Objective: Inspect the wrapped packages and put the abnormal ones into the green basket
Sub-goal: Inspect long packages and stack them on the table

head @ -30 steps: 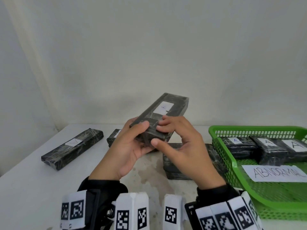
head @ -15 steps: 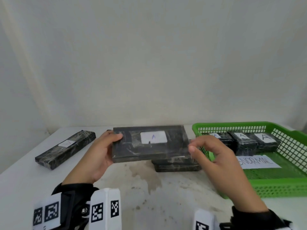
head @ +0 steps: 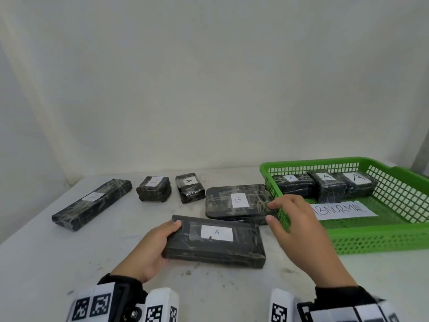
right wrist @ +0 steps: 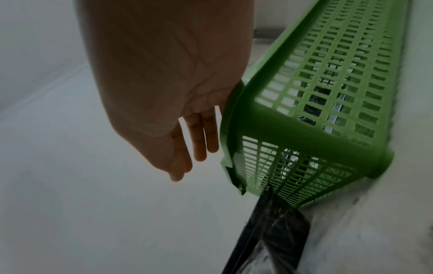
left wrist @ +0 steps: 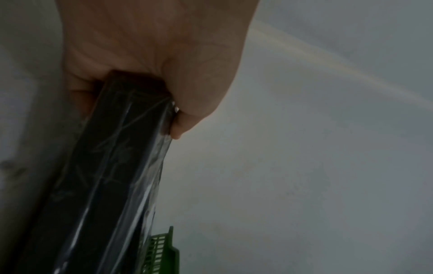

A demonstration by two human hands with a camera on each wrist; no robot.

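Observation:
A flat black wrapped package with a white "A" label (head: 216, 244) lies low over the table front. My left hand (head: 157, 242) grips its left end, thumb on top; the left wrist view shows the package (left wrist: 112, 166) clamped in the palm. My right hand (head: 292, 219) hovers empty beside the green basket (head: 380, 235), fingers relaxed and straight in the right wrist view (right wrist: 196, 148). The basket holds three "A" packages (head: 325, 185) and an "ABNORMAL" sign. A "B" package (head: 236, 201) lies by the basket's left wall.
On the white table (head: 34, 263) a long black package (head: 92, 203) lies at the left. Two small "A" packages (head: 154, 188) (head: 189, 187) sit at the back. A wall rises close behind the table. The basket wall (right wrist: 328, 92) stands right beside my right hand.
The held package came down from in front of me to just above the table. My right hand let go of it and drew right toward the basket; my left hand keeps its hold.

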